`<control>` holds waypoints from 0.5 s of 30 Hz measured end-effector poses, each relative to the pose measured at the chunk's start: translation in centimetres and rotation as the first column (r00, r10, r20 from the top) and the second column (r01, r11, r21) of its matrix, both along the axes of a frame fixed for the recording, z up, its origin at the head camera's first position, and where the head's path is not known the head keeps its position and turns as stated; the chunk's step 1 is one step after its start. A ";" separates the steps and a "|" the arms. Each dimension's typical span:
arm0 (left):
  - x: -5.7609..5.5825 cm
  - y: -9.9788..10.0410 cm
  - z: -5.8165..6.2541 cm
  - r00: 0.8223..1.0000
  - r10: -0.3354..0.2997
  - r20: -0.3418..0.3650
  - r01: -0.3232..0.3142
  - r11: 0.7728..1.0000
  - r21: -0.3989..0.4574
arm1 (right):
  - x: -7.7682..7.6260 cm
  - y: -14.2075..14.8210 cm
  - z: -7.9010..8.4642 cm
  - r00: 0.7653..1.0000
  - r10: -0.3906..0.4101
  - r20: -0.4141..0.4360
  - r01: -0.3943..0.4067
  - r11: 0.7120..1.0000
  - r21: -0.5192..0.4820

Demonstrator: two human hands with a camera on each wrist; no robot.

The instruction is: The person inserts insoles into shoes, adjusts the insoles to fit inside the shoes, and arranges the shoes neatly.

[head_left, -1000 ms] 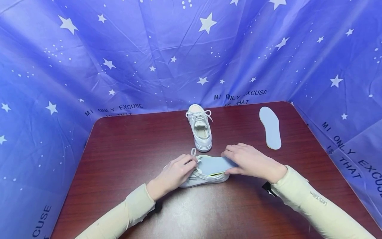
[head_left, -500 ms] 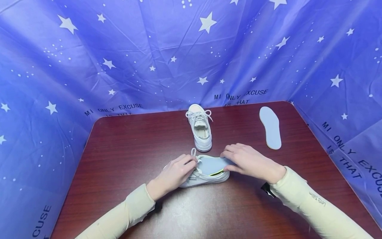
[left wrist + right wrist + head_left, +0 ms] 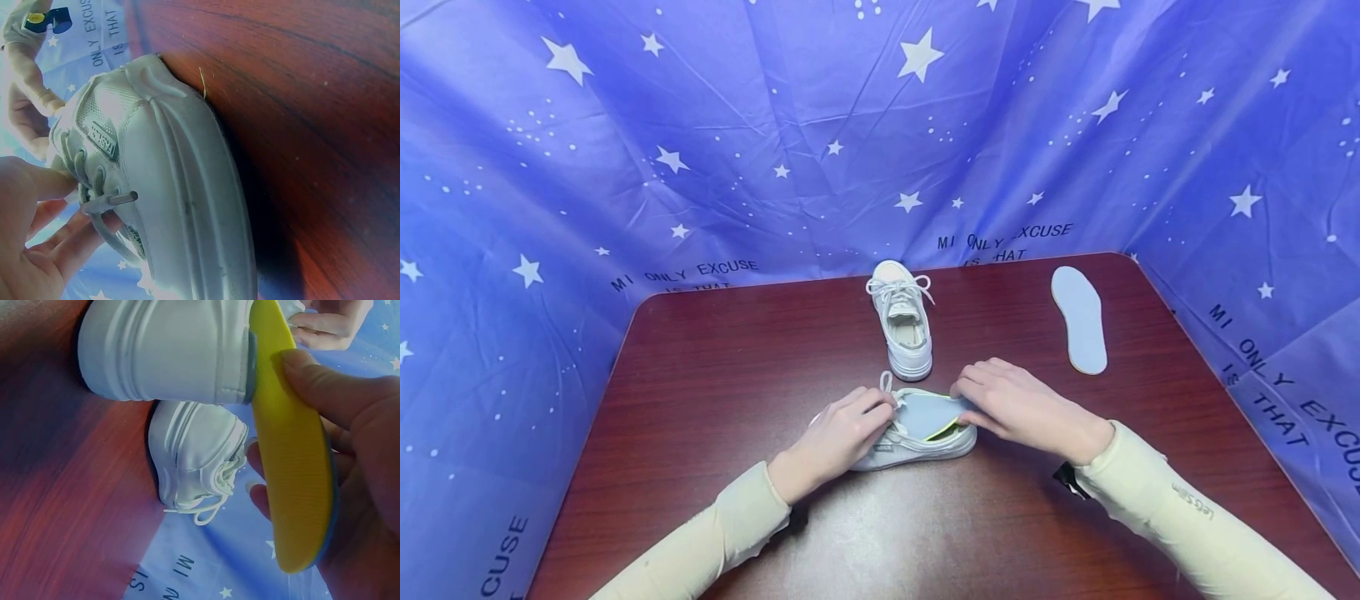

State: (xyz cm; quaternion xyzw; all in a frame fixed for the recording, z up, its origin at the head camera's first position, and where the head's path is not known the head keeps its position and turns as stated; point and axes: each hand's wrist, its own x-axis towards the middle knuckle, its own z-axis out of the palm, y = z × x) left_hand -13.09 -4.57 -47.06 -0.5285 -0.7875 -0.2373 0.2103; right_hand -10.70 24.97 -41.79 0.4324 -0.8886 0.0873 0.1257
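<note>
A white lace-up sneaker point(image 3: 917, 454) lies sideways before me, toe to the left. My left hand point(image 3: 850, 425) grips it at the laces and tongue; in the left wrist view the thumb and fingers pinch around the tongue area beside a lace end point(image 3: 115, 200). An insole point(image 3: 928, 414), grey-blue on top and yellow beneath point(image 3: 290, 469), is partly inside the shoe, its front hidden under the laces. My right hand point(image 3: 1018, 408) holds its heel end, thumb on the yellow underside and fingers on the other face. That end is raised above the shoe's heel collar.
A second white sneaker point(image 3: 910, 358), laces tied in a bow, stands just beyond, toe pointing away. Another light insole point(image 3: 1078, 321) lies flat at the back right of the dark red wooden table point(image 3: 737, 350). A blue star-printed curtain point(image 3: 835, 100) surrounds the table.
My right hand has shifted slightly left, and the insole has slid further into the shoe, its heel end bowing upward. The left hand and the sneaker have stayed in place.
</note>
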 end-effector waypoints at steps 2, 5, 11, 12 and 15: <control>0.0 0.0 0.0 1.000 0.000 -0.003 0.000 1.000 -0.002 | 0.0 0.0 -0.1 1.000 0.006 -0.007 -0.006 1.000 -0.008; 0.0 0.0 0.0 1.000 0.000 -0.008 0.000 1.000 -0.009 | 0.0 0.0 -0.3 1.000 0.018 -0.022 -0.019 1.000 -0.022; 0.0 0.0 0.1 1.000 0.005 -0.015 -0.005 1.000 -0.020 | -0.1 -0.3 -0.6 0.998 0.036 -0.044 -0.038 0.999 -0.035; 0.0 0.0 0.1 1.000 0.005 -0.016 -0.006 1.000 -0.020 | -0.1 -0.4 -0.6 0.998 0.037 -0.043 -0.039 0.999 -0.035; -0.1 0.1 0.0 1.000 0.007 -0.020 -0.007 1.000 -0.017 | -0.1 -0.5 -0.7 0.998 0.038 -0.043 -0.039 0.999 -0.027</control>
